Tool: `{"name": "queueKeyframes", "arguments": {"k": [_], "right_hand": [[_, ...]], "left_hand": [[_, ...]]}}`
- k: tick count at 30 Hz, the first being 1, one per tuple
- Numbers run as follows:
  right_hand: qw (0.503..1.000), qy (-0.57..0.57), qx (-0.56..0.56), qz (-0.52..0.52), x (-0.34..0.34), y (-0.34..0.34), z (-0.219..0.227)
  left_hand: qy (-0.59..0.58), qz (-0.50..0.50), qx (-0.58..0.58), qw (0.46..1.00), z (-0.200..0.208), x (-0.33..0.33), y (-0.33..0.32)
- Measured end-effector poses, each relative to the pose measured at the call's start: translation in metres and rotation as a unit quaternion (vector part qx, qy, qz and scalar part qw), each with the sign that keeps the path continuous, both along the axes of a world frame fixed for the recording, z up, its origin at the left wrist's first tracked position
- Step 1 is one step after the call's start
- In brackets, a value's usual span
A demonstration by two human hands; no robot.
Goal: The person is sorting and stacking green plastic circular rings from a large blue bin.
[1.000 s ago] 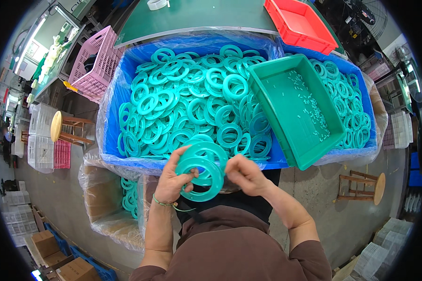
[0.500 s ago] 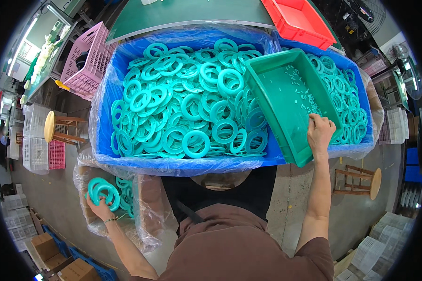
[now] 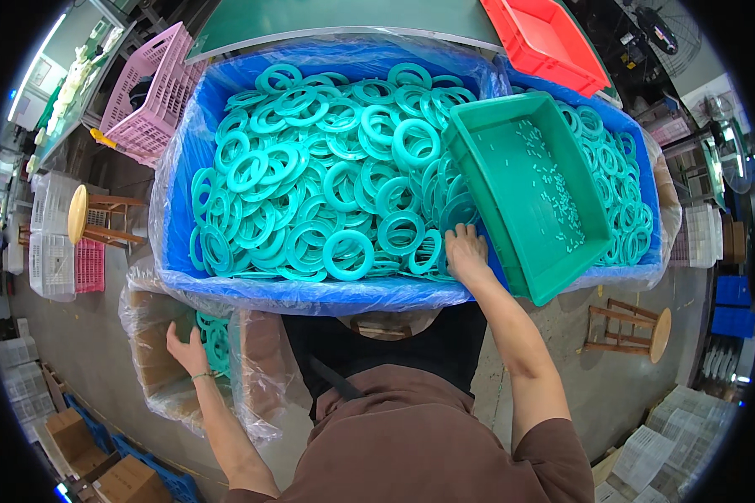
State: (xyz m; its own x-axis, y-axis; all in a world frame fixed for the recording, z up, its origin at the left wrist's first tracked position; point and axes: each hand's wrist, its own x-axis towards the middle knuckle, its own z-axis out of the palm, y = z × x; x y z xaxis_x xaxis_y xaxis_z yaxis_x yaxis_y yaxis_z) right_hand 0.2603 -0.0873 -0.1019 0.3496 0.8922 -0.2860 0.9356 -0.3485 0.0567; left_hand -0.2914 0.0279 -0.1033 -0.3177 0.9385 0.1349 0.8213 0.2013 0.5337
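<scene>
A big blue bin (image 3: pixel 344 293) lined with clear plastic holds a heap of teal plastic rings (image 3: pixel 348 255). At its near right corner my right hand (image 3: pixel 468 253) has its fingers curled down over a ring there; the hand hides most of that ring. My left hand (image 3: pixel 188 350) is held over a plastic-lined carton (image 3: pixel 153 344) at the lower left, fingers apart, holding nothing. More teal rings (image 3: pixel 216 342) lie in that carton beside the hand. A green tray (image 3: pixel 524 226) with small white pieces (image 3: pixel 562 205) rests tilted across the bin, right of my right hand.
A second blue bin with rings (image 3: pixel 621 189) stands to the right, partly under the tray. Behind are a green table (image 3: pixel 352 17) and a red tray (image 3: pixel 554 50). A pink crate (image 3: pixel 147 105) stands at the far left. Wooden stools (image 3: pixel 77 214) flank the bins.
My right hand has left the green tray and moved left onto the rings in the bin. My left hand has let go of the rings it held over the carton.
</scene>
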Motion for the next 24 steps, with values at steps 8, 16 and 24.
{"name": "queueKeyframes", "arguments": {"k": [8,16,24], "right_hand": [[0.997,-0.030,-0.068,0.018,0.009,0.014,-0.033],[0.992,0.007,0.011,0.123,0.003,0.004,0.015],[0.830,0.447,0.325,-0.079,-0.043,0.010,0.085]], "left_hand": [[-0.248,-0.131,0.076,0.957,0.051,0.128,0.020],[-0.433,-0.292,-0.013,0.853,0.079,0.248,-0.006],[-0.512,-0.368,-0.143,0.763,0.070,0.313,-0.017]]}}
